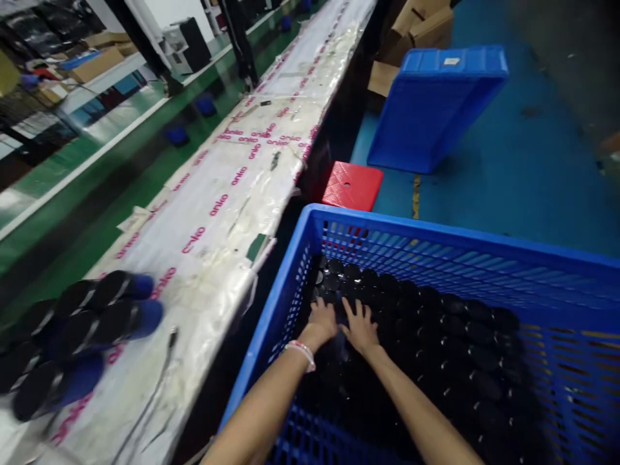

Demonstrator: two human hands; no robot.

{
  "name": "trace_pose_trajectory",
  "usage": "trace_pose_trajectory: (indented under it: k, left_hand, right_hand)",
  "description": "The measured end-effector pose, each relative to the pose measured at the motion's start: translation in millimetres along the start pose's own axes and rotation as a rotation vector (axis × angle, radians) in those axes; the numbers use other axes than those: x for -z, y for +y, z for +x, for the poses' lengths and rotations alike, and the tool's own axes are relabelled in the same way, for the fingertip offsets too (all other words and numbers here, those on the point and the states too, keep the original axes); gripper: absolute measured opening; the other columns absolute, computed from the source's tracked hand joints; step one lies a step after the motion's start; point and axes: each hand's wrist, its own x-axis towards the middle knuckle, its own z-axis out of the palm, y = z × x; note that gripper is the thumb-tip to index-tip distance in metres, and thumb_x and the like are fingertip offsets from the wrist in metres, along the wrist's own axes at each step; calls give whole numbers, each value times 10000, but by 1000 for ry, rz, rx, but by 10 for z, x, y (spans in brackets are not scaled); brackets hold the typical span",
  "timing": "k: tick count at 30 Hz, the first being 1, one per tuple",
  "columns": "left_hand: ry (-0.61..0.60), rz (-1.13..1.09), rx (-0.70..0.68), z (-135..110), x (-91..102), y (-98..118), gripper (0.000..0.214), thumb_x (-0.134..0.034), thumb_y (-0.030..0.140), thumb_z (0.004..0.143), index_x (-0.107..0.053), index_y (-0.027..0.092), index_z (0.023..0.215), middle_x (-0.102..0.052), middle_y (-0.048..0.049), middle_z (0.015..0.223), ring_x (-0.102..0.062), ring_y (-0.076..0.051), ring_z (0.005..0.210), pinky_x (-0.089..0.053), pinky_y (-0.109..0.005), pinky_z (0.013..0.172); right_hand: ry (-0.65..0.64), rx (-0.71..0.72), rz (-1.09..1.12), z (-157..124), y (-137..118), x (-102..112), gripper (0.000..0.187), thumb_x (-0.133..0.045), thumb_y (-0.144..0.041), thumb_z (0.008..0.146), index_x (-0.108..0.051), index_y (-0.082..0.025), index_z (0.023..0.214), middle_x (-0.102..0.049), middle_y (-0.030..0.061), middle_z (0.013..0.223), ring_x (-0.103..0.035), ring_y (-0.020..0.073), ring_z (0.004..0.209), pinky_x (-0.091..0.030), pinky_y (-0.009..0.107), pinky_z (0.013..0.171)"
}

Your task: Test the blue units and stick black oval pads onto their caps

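A large blue plastic crate (465, 236) with slotted walls holds closely packed rows of black round-topped items (450, 329); their exact kind is too dark to tell. Inside the crate, toward its left wall, my left hand (322, 321) rests on or just above the black tops, fingers stretched forward and a little apart. A pale band circles that wrist. Beside it on the right, my right hand (361, 326) reaches over the same items with its fingers spread. I see nothing gripped in either hand.
Left of the crate runs a long table (203, 213) under printed plastic wrap. Several blue cylinders with black ends (121, 313) stand at its near left, beside a cable (167, 352). Beyond the crate are a red stool (351, 184), a tilted blue bin (426, 116) and cardboard boxes (426, 26).
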Motion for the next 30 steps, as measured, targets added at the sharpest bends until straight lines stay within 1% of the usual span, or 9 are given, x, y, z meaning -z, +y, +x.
trace_pose_trajectory:
  k: [4, 8, 11, 14, 18, 21, 25, 27, 30]
  left_hand:
    - [108, -5, 127, 633, -588, -246, 534, -582, 292, 852, -372, 215, 1336, -325, -113, 1421, -419, -304, 1219, -432, -514, 937]
    - [179, -2, 114, 709, -995, -325, 617, -573, 297, 852, -278, 238, 1391, -166, -107, 1495, -261, -350, 1316, -331, -570, 1010]
    - [157, -3, 71, 580, -1081, -359, 583, -592, 295, 836, -339, 233, 1357, -187, -98, 1485, -236, -354, 1324, -354, -554, 996]
    - [103, -11, 27, 490, -1040, -408, 561, -614, 311, 820, -389, 229, 1327, -214, -92, 1478, -254, -350, 1316, -331, -567, 1005]
    - [44, -52, 28, 474, -909, -409, 519, -601, 330, 830, -419, 211, 1302, -280, -99, 1446, -333, -326, 1274, -343, -556, 995]
    - [41, -113, 41, 387, -731, -305, 527, -593, 369, 827, -417, 200, 1293, -303, -109, 1422, -364, -323, 1244, -384, -536, 958]
    - [65, -194, -76, 61, -308, -79, 759, -733, 516, 600, -478, 209, 1245, -229, -129, 1437, -203, -415, 1297, -419, -512, 932]
    - [78, -221, -183, -193, -33, 1, 800, -735, 576, 529, -507, 250, 1222, -261, -113, 1411, -198, -422, 1293, -432, -507, 925]
    - [112, -243, -366, -760, 419, -32, 805, -714, 606, 520, -507, 286, 1228, -318, -109, 1353, -252, -428, 1259, -426, -561, 914]
  right_hand:
    - [-38, -6, -103, 137, 137, -353, 684, -583, -278, 860, -217, -302, 1437, -302, 124, 1431, -300, 396, 1264, -420, 596, 856]
    - [-115, 77, -118, -37, 311, -580, 589, -527, -366, 896, -269, -256, 1414, -332, 112, 1404, -368, 332, 1227, -371, 568, 934]
    - [-183, 149, -83, -269, 371, -660, 566, -560, -404, 873, -353, -219, 1367, -353, 110, 1387, -420, 302, 1185, -371, 539, 954]
    - [-223, 176, -23, -407, 374, -686, 532, -574, -357, 873, -378, -223, 1349, -407, 109, 1345, -496, 269, 1104, -453, 482, 877]
    - [-161, 141, 135, -443, 420, -602, 547, -655, -317, 800, -439, -224, 1293, -561, 78, 1165, -581, 235, 982, -515, 374, 769]
    - [21, 15, 320, -466, 529, -335, 571, -646, -366, 782, -409, -216, 1279, -599, 77, 1112, -617, 227, 937, -521, 317, 756]
    - [359, -222, 586, -361, 565, 415, 714, -494, -604, 806, -259, -160, 1314, -597, 126, 1049, -628, 272, 889, -516, 395, 744]
    - [520, -279, 708, -215, 408, 904, 808, -500, -637, 783, -197, -139, 1343, -540, 198, 1146, -589, 307, 987, -478, 430, 811]
    - [650, -208, 863, -23, -114, 1591, 867, -567, -613, 756, -195, -128, 1371, -488, 248, 1232, -555, 296, 1060, -444, 390, 863]
